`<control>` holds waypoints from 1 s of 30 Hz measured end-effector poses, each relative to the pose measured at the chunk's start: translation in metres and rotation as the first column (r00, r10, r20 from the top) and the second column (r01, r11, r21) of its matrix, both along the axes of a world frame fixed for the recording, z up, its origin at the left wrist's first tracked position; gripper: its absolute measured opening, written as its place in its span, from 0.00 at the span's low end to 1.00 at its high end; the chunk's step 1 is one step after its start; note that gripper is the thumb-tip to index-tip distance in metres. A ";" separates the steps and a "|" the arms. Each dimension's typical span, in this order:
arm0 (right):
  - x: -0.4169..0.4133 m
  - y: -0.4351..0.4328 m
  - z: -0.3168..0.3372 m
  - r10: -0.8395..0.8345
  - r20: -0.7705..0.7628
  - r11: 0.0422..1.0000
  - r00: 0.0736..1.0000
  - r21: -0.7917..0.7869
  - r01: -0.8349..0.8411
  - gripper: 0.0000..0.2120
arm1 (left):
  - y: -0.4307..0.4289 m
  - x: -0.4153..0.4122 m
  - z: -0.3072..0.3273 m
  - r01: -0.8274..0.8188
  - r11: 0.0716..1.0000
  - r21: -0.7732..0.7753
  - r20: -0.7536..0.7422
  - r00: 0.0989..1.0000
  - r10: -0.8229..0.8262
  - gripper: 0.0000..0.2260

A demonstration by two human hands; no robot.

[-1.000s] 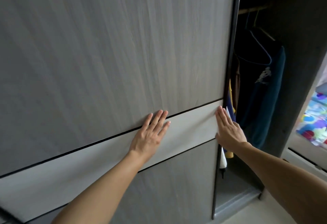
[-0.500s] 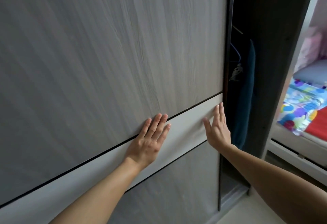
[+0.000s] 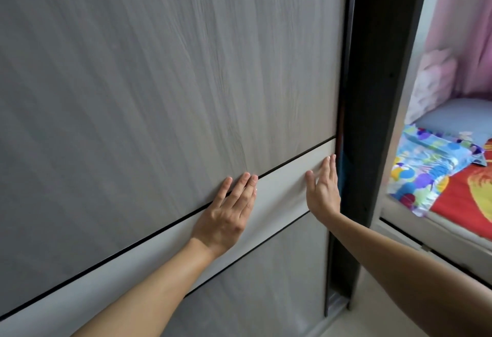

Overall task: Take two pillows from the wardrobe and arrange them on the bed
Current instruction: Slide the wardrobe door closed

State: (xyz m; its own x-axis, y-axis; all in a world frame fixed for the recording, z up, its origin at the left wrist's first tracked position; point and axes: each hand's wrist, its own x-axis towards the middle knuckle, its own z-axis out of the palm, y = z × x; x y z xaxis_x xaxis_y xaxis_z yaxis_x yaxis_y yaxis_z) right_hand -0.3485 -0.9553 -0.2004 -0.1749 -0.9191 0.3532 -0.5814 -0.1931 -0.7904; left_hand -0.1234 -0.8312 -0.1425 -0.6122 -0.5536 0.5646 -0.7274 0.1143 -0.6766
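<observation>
The grey wood-grain sliding wardrobe door fills most of the head view, with a pale horizontal band across it. My left hand lies flat on that band, fingers apart, holding nothing. My right hand presses flat near the door's right edge, also with nothing in it. Only a narrow dark gap is left between the door and the wardrobe's dark side panel. The bed at the right carries a colourful pillow, a blue pillow and a red sheet.
A pink curtain hangs behind the bed, with a pale pink cushion leaning below it. Pale floor shows at the bottom right between the wardrobe and the bed frame.
Both hands have slid the door to the right. The opening that showed hanging clothes has shrunk to a thin gap. The view has swung right, so more of the bed shows.
</observation>
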 end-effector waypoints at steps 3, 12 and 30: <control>-0.015 -0.013 0.007 -0.019 0.041 0.998 0.999 0.063 0.017 0.30 | -0.014 -0.020 0.003 0.008 1.000 0.025 -0.007 1.000 -0.008 0.22; -0.032 -0.028 0.019 -0.061 0.315 0.941 0.947 0.333 -0.050 0.32 | -0.033 -0.042 0.035 0.135 0.981 0.142 0.087 0.985 -0.148 0.19; -0.058 -0.070 0.022 -0.181 0.424 0.932 0.887 0.362 0.017 0.31 | -0.076 -0.093 0.049 0.129 0.963 0.237 0.128 0.978 -0.163 0.22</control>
